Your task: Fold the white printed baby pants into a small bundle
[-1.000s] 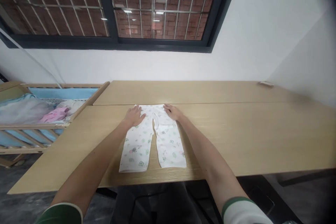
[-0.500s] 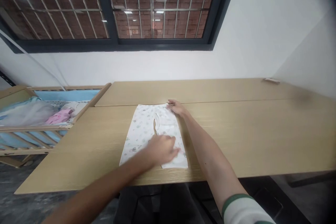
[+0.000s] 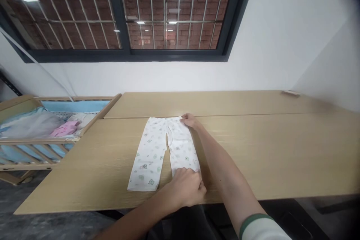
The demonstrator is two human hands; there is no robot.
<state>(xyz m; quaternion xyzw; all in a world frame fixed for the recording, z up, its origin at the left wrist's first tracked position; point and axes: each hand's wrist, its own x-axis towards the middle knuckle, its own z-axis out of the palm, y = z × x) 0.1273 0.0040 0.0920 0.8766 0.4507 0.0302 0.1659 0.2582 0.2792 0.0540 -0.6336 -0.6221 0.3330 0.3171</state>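
White baby pants [image 3: 150, 153] with small green and grey animal prints lie flat on the wooden table, waistband away from me and legs toward me. My left hand [image 3: 188, 186] is closed at the hem of the right-side leg and covers that leg's end. At the far right corner of the waistband, my right hand [image 3: 190, 120] pinches the fabric. The left-side leg is spread out with its hem visible, and a narrow gap shows bare wood between the legs.
The light wooden table [image 3: 267, 150] stretches far to the right, with a seam along its back part. A wooden crib [image 3: 39, 141] with blue lining, bedding and a pink cloth [image 3: 65, 129] stands at left. A barred window [image 3: 174, 55] is above. A small flat object [image 3: 291, 93] lies at the back right.
My left hand has moved from over the middle of the legs down to the right-side hem and closed there. My right hand stays at the waistband corner. The view has tilted up slightly.
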